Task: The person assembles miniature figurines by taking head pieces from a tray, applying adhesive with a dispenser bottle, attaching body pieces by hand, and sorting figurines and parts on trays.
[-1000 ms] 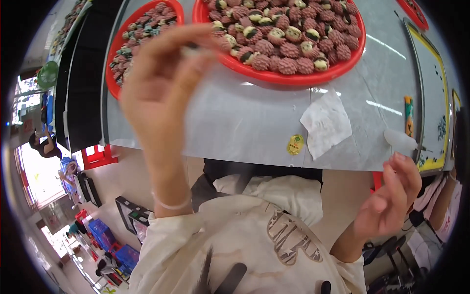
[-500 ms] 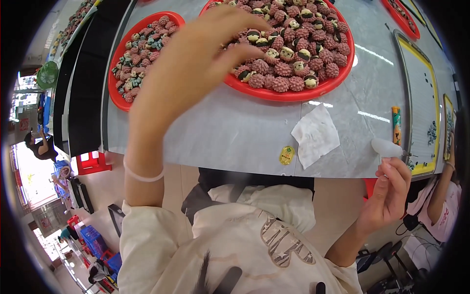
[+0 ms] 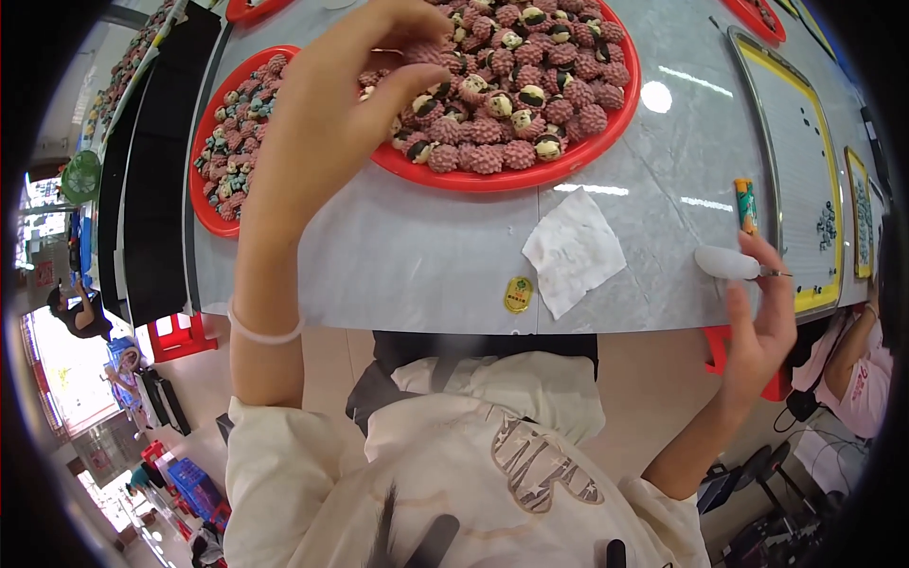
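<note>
My left hand point(image 3: 327, 118) is over the left side of a large round red tray point(image 3: 568, 166), its fingers and thumb curled around a pink bumpy piece point(image 3: 423, 53). The tray is heaped with many such pieces, some with cream faces and black bands point(image 3: 549, 147). At the right, my right hand point(image 3: 762, 327) has its thumb and finger around the neck end of a small white squeeze bottle point(image 3: 724, 262). A thin needle tip point(image 3: 781, 274) sticks out of the bottle toward the right. My lower fingers are partly hidden.
A second red tray point(image 3: 201, 142) of pink and blue-grey pieces stands left. On the grey table point(image 3: 426, 265) lie a white cloth point(image 3: 573, 251), a yellow oval label point(image 3: 518, 293) and a green-orange tube point(image 3: 746, 204). A metal-edged yellow-lined tray point(image 3: 800, 180) stands right; another person's arm point(image 3: 847, 350) is beyond.
My left hand has gone from spread fingers to curled around a pink piece. My right hand has moved up to the bottle, its thumb and finger now wider apart. The whole view has shifted.
</note>
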Available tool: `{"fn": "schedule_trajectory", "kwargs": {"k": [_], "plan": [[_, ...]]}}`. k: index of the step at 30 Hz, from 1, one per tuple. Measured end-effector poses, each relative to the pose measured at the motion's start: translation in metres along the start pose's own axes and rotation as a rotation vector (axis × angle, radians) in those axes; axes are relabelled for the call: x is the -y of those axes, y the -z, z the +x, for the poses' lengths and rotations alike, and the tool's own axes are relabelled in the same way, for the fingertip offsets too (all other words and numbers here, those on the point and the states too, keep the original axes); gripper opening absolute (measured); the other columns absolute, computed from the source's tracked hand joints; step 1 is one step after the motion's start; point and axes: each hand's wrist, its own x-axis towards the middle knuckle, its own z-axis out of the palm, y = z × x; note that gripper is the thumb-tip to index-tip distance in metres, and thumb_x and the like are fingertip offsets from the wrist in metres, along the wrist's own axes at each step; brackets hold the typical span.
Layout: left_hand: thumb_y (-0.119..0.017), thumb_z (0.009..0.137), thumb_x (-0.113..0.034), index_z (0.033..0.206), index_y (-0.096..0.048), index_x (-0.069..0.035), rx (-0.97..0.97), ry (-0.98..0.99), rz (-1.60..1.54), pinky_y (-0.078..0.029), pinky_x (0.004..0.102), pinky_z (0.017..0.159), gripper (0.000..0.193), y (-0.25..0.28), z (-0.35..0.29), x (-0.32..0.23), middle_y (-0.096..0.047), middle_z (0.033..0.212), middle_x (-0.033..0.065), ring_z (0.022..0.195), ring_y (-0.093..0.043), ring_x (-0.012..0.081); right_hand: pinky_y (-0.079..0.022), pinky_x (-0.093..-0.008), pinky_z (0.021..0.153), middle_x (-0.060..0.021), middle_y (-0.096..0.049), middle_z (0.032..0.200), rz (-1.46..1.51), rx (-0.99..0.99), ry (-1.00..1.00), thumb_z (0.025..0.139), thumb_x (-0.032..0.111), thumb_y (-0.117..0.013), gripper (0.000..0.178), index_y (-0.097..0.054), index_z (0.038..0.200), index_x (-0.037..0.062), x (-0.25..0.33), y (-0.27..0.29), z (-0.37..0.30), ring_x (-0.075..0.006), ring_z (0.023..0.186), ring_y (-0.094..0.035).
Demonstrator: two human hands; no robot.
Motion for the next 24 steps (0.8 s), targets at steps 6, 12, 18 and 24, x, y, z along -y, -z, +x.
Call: {"fn": "schedule_trajectory", "kwargs": {"k": [6,12,18,24], "plan": [[-0.061,0.075,-0.014,0.091,-0.048,-0.004,-0.052,-0.022,-0.791,-0.043,0.0262,0.074,0.023,-0.021,-0.044,-0.008,-0.055,0.095,0.0148,0.09,-0.054,0.0231,-0.037,-0.0245,0.077,-0.0114,-0.057,0.09,0.154,0.206,-0.051,0.077,0.012,-0.057,0.035,-0.047,0.107,-0.0047,-0.002,-0.01,-0.003,-0.0157,0.084,-0.052],[-0.065,0.073,-0.02,0.086,-0.047,-0.006,-0.042,0.399,-1.173,-0.047,0.0261,0.065,0.026,-0.058,-0.081,-0.042,-0.054,0.096,0.0167,0.087,-0.056,0.0247,-0.042,-0.0256,0.066,-0.0119,-0.055,0.079,0.51,0.151,-0.169,0.075,0.027,-0.062,0.043,-0.047,0.102,-0.0039,0.014,-0.011,-0.008,-0.0153,0.072,-0.054],[-0.063,0.074,-0.019,0.089,-0.049,-0.004,-0.032,0.512,-1.369,-0.049,0.0282,0.07,0.025,-0.08,-0.091,-0.057,-0.049,0.106,0.0195,0.086,-0.056,0.0247,-0.043,-0.0242,0.065,-0.0159,-0.054,0.088,0.475,0.193,-0.067,0.073,0.034,-0.063,0.049,-0.046,0.101,-0.0016,0.022,0.003,-0.006,-0.0187,0.078,-0.053],[-0.061,0.076,-0.02,0.097,-0.049,-0.003,0.014,0.513,-1.365,-0.049,0.0269,0.07,0.029,-0.086,-0.094,-0.058,-0.05,0.104,0.0186,0.083,-0.056,0.0232,-0.04,-0.0246,0.071,-0.0166,-0.05,0.095,0.498,0.227,-0.072,0.073,0.04,-0.061,0.051,-0.044,0.101,0.0009,0.03,0.0,-0.012,-0.0218,0.093,-0.047]]}}
